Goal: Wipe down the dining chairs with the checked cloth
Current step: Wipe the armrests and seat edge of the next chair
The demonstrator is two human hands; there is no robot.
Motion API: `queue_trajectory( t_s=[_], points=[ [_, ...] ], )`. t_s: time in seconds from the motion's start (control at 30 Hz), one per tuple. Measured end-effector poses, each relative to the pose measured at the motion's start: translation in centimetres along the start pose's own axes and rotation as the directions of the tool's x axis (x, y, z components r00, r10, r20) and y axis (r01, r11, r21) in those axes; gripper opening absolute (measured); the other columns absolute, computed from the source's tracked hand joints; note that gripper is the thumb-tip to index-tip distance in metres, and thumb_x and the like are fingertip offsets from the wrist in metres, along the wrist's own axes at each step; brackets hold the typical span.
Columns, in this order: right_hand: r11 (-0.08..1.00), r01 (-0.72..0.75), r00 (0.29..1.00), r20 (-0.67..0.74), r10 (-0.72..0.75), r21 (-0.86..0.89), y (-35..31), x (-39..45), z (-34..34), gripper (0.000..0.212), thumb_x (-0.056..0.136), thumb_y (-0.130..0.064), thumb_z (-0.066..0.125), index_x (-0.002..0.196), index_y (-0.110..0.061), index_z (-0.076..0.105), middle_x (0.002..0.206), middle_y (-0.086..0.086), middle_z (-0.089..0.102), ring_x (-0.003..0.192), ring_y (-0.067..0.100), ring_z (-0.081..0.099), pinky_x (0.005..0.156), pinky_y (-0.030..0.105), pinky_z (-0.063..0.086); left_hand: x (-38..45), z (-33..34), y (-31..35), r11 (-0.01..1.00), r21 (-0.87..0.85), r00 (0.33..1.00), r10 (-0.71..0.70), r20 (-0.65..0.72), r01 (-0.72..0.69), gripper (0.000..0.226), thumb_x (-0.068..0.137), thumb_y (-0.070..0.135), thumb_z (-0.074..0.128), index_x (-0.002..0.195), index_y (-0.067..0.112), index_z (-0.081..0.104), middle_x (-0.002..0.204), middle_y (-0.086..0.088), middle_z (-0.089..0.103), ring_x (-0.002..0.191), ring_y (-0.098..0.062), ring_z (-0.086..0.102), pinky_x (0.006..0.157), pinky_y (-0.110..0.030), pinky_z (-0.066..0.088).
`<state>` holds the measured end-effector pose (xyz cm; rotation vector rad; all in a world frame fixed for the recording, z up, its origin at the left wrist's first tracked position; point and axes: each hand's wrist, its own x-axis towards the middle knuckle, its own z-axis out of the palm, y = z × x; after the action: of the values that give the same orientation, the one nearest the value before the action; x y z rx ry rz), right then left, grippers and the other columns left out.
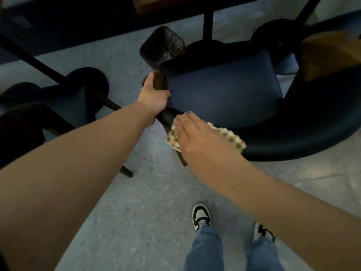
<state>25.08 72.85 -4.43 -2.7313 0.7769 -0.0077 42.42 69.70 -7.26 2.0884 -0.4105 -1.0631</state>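
Note:
A dark blue dining chair [224, 90] stands in front of me, its curved backrest [283, 139] nearest and its seat tucked toward the table. My left hand [154, 94] grips the wooden end of the chair's left armrest [159, 81]. My right hand [197, 133] lies flat with straight fingers on the checked cloth [232, 138], pressing it onto the left end of the backrest rim. The cloth shows green, red and cream squares on both sides of the hand.
A dark table [78, 22] with black legs and round bases runs across the top. Another blue chair [64, 106] stands at left, and a brown wooden seat [330, 55] at far right. A small lined bin [163, 45] sits beside the chair. My sneakers [201, 216] stand on grey floor.

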Motion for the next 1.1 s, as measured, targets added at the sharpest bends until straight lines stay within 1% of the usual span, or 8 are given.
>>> queue_trajectory(
  t_s=[0.13,0.2,0.37,0.4,0.57,0.7,0.83,1.1],
  points=[
    [0.937,-0.151,0.989,0.060,0.139,0.317,1.3,-0.8,-3.0,0.038,0.074,0.006,0.051,0.106,-0.005,0.069,0.108,0.015,0.067,0.100,0.032,0.064,0.095,0.037,0.047,0.3,0.0,-0.1,0.999,-0.043,1.000,-0.013,-0.020,0.012,0.077,0.094,0.009,0.057,0.154,0.036,0.016,0.125,0.000,0.048,0.100,-0.022,0.061,0.073,-0.031,0.057],
    [0.821,-0.356,0.934,0.148,0.325,0.447,1.7,2.3,-3.4,0.024,0.084,-0.003,0.045,0.093,-0.007,0.066,0.096,0.013,0.066,0.086,0.030,0.061,0.069,0.028,0.048,0.6,0.1,-0.3,0.998,-0.063,0.999,-0.009,-0.036,0.007,0.078,0.092,0.008,0.058,0.154,0.034,0.019,0.122,0.000,0.051,0.090,-0.016,0.062,0.062,-0.025,0.055],
    [0.153,-0.667,0.670,0.499,0.550,0.729,2.2,10.5,-1.6,0.032,0.096,-0.024,0.047,0.086,-0.001,0.066,0.053,0.011,0.056,0.024,0.017,0.043,0.031,0.011,0.027,1.1,0.2,-0.6,0.999,-0.012,0.996,0.038,-0.078,-0.039,0.073,0.091,0.022,0.061,0.153,0.033,0.023,0.135,0.004,0.050,0.110,-0.020,0.059,0.092,-0.035,0.053],
    [0.156,-0.686,0.663,0.522,0.536,0.711,2.1,11.1,-1.3,0.032,0.097,-0.025,0.046,0.084,-0.002,0.063,0.052,0.010,0.054,0.023,0.016,0.042,0.032,0.010,0.027,1.1,0.2,-0.6,0.999,-0.011,0.996,0.039,-0.083,-0.040,0.072,0.092,0.023,0.060,0.153,0.033,0.023,0.139,0.002,0.050,0.112,-0.020,0.059,0.095,-0.035,0.052],
    [0.803,-0.437,0.895,0.287,0.343,0.404,0.8,8.2,-1.7,0.021,0.085,-0.008,0.049,0.066,-0.006,0.041,0.067,0.002,0.041,0.062,0.019,0.039,0.049,0.027,0.027,1.0,0.3,-0.7,0.998,0.043,0.995,0.048,-0.093,-0.044,0.068,0.095,0.024,0.056,0.153,0.030,0.024,0.145,0.000,0.047,0.119,-0.018,0.054,0.096,-0.027,0.046],
    [0.611,-0.626,0.777,0.458,0.432,0.485,3.8,9.6,-2.0,0.030,0.091,-0.020,0.050,0.070,-0.004,0.066,0.052,0.006,0.056,0.039,0.020,0.049,0.035,0.016,0.031,1.2,0.2,-0.5,0.997,0.066,0.995,0.052,-0.084,-0.047,0.064,0.098,0.026,0.053,0.154,0.032,0.022,0.147,0.001,0.044,0.115,-0.018,0.052,0.096,-0.027,0.044],
    [0.302,-0.798,0.597,0.621,0.508,0.521,5.5,13.2,2.0,0.043,0.093,-0.033,0.056,0.055,-0.014,0.054,0.040,0.002,0.047,0.035,0.017,0.035,0.040,0.013,0.027,0.8,0.1,-0.3,0.997,0.068,0.996,0.040,-0.078,-0.035,0.063,0.099,0.028,0.051,0.153,0.036,0.021,0.143,0.003,0.047,0.099,-0.012,0.057,0.089,-0.027,0.046],
    [0.514,-0.686,0.727,0.501,0.469,0.515,4.4,12.1,1.8,0.020,0.092,-0.014,0.049,0.074,-0.010,0.058,0.070,0.010,0.054,0.057,0.021,0.046,0.047,0.025,0.031,0.7,0.1,-0.2,0.997,0.073,0.997,0.032,-0.070,-0.027,0.062,0.099,0.027,0.050,0.154,0.034,0.021,0.144,0.001,0.047,0.111,-0.014,0.051,0.086,-0.021,0.037]
  ],
)
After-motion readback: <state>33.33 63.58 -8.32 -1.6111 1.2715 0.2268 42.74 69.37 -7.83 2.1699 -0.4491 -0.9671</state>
